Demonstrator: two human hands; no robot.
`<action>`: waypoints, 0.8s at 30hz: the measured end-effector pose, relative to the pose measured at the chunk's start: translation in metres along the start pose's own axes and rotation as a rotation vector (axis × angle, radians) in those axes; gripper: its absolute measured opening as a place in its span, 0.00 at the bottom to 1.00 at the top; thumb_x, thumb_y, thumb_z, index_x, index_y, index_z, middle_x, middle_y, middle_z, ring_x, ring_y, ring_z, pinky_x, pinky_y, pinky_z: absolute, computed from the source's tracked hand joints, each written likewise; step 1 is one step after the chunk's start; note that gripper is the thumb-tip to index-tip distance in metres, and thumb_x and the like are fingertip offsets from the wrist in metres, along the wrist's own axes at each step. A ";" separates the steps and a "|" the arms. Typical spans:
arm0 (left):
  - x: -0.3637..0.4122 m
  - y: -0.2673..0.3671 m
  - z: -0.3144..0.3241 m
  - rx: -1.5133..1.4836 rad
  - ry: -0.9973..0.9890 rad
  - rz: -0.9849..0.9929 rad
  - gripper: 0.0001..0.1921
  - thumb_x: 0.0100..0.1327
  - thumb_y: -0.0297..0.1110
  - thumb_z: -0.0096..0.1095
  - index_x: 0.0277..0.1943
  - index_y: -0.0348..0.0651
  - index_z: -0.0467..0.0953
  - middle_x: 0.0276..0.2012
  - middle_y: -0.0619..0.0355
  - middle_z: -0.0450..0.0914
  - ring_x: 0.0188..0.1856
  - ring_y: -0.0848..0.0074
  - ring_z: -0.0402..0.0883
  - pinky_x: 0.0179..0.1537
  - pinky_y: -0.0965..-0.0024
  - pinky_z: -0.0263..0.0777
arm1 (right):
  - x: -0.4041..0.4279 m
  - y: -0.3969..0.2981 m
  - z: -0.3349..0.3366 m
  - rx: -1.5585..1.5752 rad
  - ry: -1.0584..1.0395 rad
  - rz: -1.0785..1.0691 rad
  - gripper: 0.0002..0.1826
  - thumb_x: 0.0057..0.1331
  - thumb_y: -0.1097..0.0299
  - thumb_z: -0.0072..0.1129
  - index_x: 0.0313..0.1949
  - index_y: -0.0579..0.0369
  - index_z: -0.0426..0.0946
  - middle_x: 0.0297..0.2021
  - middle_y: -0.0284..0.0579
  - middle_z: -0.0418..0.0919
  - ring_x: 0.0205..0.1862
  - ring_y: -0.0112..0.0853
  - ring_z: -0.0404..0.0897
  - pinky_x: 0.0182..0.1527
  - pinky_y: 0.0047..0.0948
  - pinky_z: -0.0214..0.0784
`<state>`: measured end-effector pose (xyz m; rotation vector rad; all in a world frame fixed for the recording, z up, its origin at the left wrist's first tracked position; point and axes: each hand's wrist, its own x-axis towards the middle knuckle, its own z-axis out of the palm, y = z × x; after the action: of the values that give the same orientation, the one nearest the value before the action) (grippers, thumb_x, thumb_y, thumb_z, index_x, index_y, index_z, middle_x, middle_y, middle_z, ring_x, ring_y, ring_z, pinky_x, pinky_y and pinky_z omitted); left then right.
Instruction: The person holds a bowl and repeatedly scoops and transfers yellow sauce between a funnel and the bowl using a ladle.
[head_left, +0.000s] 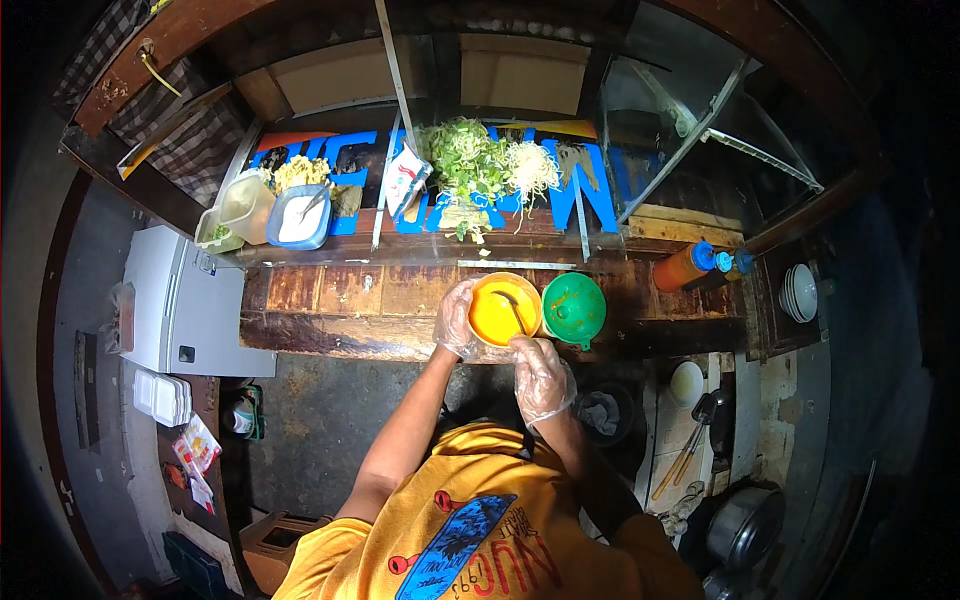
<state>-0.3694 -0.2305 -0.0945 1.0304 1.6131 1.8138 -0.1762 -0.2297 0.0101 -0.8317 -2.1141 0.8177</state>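
Observation:
A round bowl (480, 336) of bright yellow-orange liquid sits at the front of the wooden counter. My left hand (456, 319), in a clear plastic glove, grips the bowl's left side. My right hand (541, 375), gloved the same way, holds the handle end of a metal spoon (513, 304) at the bowl's near rim. The spoon's head lies in the liquid. Just right of the bowl is a green plastic funnel (576, 304) with orange residue inside, apart from both hands.
On the raised shelf lie chopped greens (469, 161), bean sprouts (532, 169), a blue tub of white powder (301, 217) and clear plastic containers (246, 206). Sauce bottles (684, 266) and stacked white bowls (798, 292) stand right. A white refrigerator (187, 307) is left; spatulas (690, 450) lie lower right.

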 end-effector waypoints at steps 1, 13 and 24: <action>0.000 0.000 0.000 -0.014 -0.004 -0.010 0.23 0.69 0.44 0.44 0.49 0.30 0.76 0.44 0.44 0.82 0.49 0.59 0.80 0.55 0.65 0.68 | 0.001 0.001 0.003 0.001 -0.001 -0.001 0.14 0.62 0.82 0.52 0.47 0.58 0.78 0.39 0.53 0.76 0.39 0.49 0.78 0.42 0.41 0.72; -0.001 0.004 0.001 -0.014 -0.006 -0.021 0.22 0.69 0.43 0.45 0.49 0.29 0.76 0.44 0.45 0.81 0.49 0.63 0.80 0.54 0.66 0.70 | 0.010 0.010 0.017 -0.176 0.006 0.130 0.08 0.65 0.71 0.57 0.42 0.56 0.79 0.36 0.54 0.82 0.39 0.51 0.81 0.42 0.43 0.73; 0.000 -0.015 -0.002 -0.050 -0.006 -0.012 0.21 0.70 0.42 0.45 0.49 0.29 0.76 0.44 0.45 0.81 0.48 0.63 0.80 0.54 0.66 0.70 | 0.017 0.003 0.013 0.329 -0.025 0.700 0.12 0.68 0.65 0.53 0.38 0.62 0.81 0.25 0.42 0.81 0.22 0.24 0.77 0.28 0.24 0.67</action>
<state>-0.3724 -0.2288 -0.1090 1.0009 1.5588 1.8329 -0.1944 -0.2187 0.0072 -1.3966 -1.6274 1.4871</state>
